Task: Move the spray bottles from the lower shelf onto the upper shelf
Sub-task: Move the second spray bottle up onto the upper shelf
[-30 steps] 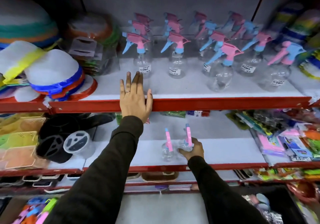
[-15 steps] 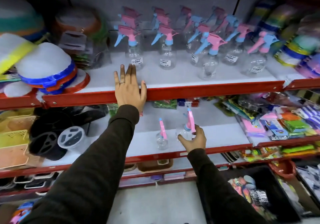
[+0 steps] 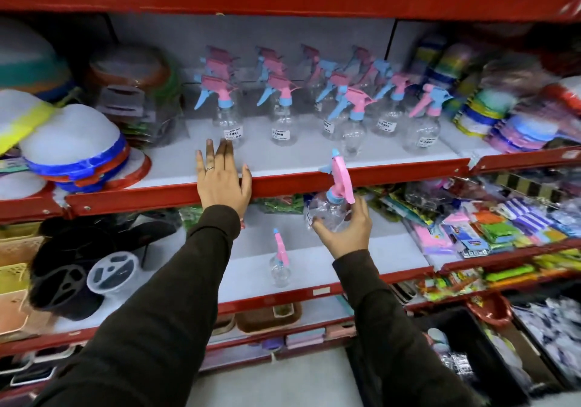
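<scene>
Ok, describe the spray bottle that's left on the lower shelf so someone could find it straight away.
Find the white lower shelf with the red front edge. Near its middle stands one small clear spray bottle with a pink and blue head. It stands alone, below the bottle in the right hand.

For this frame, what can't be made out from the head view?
- Price stickers on the clear spray bottles of the upper shelf: print too small and blurred to read.
- Rear rows of those bottles: hidden by the front ones, so no count.
- Base of the clear pink-topped bottle held in the right hand: covered by the fingers.
- Goods at the far right: motion-blurred.
- Left hand palm: faces away, contact with the shelf edge unclear.
</scene>
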